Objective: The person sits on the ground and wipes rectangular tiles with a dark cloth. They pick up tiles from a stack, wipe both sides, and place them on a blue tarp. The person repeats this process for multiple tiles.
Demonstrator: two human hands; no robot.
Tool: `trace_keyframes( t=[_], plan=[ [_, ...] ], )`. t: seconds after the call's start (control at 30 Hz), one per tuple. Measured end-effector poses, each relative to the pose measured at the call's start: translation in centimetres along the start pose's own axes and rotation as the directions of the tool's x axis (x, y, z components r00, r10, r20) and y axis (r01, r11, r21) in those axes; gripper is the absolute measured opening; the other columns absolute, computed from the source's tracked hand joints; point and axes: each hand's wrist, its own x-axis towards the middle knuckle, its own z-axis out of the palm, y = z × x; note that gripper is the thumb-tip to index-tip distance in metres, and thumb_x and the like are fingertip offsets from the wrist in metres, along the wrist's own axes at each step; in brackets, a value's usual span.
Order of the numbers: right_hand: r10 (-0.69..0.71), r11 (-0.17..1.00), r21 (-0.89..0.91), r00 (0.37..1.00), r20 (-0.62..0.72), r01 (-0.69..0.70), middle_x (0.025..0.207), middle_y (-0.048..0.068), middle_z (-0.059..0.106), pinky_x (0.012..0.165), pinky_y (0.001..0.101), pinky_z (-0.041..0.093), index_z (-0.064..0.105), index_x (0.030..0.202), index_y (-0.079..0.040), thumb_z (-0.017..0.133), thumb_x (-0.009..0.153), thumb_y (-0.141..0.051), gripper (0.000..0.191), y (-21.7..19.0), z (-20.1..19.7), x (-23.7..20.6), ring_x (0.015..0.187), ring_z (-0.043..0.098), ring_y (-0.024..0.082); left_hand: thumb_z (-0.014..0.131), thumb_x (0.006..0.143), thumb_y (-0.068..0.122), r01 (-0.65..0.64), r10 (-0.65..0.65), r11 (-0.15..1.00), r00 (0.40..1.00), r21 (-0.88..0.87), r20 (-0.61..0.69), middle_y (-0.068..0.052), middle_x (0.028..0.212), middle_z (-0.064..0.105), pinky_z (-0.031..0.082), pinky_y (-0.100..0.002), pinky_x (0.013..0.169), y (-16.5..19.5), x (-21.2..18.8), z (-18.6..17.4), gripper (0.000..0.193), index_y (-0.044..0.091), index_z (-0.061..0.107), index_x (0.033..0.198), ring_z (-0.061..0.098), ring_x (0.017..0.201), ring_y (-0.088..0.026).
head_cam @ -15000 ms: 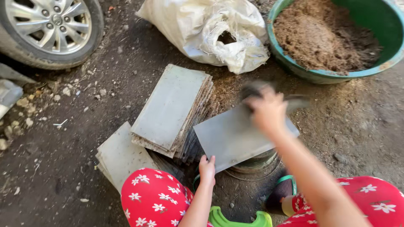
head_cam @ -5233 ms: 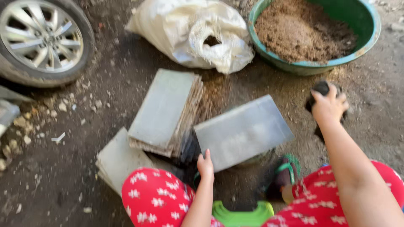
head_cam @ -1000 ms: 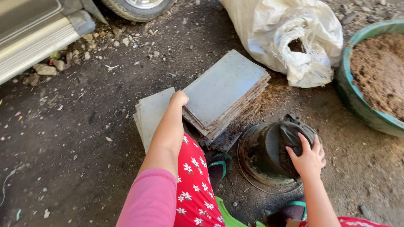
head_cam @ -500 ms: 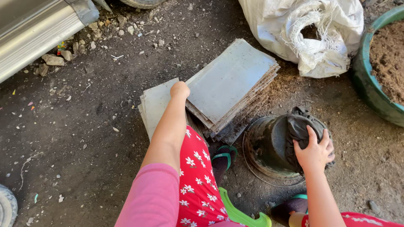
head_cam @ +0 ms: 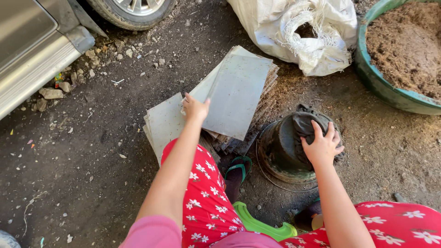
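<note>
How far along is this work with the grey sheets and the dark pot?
Done: a stack of grey sheets lies on the ground. In hand: the left hand grips the top grey sheet by its edge; the right hand presses a dark cloth onto the upturned pot. Left: the green basin sits full of brown mix.

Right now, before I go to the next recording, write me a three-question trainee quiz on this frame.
1. True or false: the left hand rests on the stack of grey sheets.
2. What does the right hand press on? A) white sack B) dark cloth on the upturned dark pot C) green basin
3. Fill in: the green basin holds brown ____.

Key: 1 true. 2 B: the dark cloth lies over the pot. 3 soil.
</note>
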Motion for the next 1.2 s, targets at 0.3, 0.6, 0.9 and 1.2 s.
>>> trace_keyframes(
  t=[0.3, 0.6, 0.9, 1.2],
  plan=[
    [-0.040, 0.999, 0.033, 0.998, 0.038, 0.039, 0.168, 0.017, 0.024, 0.108, 0.0808, 0.021, 0.044, 0.152, -0.042, 0.080, 0.076, -0.055, 0.085, -0.2, -1.4, -0.1, 0.150, 0.023, 0.048, 0.072, 0.091, 0.037, 0.622, -0.350, -0.243, 0.659, -0.744, 0.665, -0.013, 0.148, 0.052, 0.041, -0.059, 0.111, 0.7, -14.7, 7.3, 0.064, 0.008, 0.051, 0.144, 0.050, 0.134, -0.034],
    [-0.015, 1.000, 0.008, 0.997, 0.076, 0.015, 0.169, 0.013, 0.019, 0.108, 0.0807, 0.021, 0.040, 0.153, -0.045, 0.080, 0.076, -0.055, 0.087, -0.2, -1.4, -0.1, 0.150, 0.022, 0.047, 0.060, 0.094, -0.001, 0.211, -0.351, 0.082, 0.921, -0.974, 0.170, -0.006, 0.124, 0.065, 0.051, -0.046, 0.095, 3.9, -8.7, 5.5, 0.038, 0.006, 0.056, 0.131, 0.062, 0.110, -0.023],
    [-0.018, 1.000, 0.024, 0.999, 0.034, 0.018, 0.170, 0.013, 0.020, 0.108, 0.0809, 0.022, 0.040, 0.154, -0.044, 0.080, 0.078, -0.052, 0.087, -0.4, -1.0, -0.4, 0.151, 0.024, 0.047, 0.062, 0.100, 0.006, -0.410, 0.178, 0.689, 0.895, -0.597, -0.410, -0.015, 0.122, 0.070, 0.051, -0.037, 0.096, 9.7, -1.3, -7.1, 0.031, -0.003, 0.055, 0.129, 0.068, 0.106, -0.025],
    [0.055, 0.998, -0.007, 0.973, 0.226, -0.055, 0.167, 0.011, 0.014, 0.105, 0.0785, 0.025, 0.036, 0.151, -0.047, 0.087, 0.068, -0.049, 0.098, -1.1, -2.8, 0.2, 0.147, 0.022, 0.047, 0.063, 0.102, 0.011, -0.407, 0.299, 0.860, 0.891, -0.308, -0.341, -0.019, 0.114, 0.071, 0.051, -0.037, 0.090, 5.6, -4.2, -7.7, 0.026, -0.003, 0.055, 0.122, 0.068, 0.100, -0.031]
  ],
)
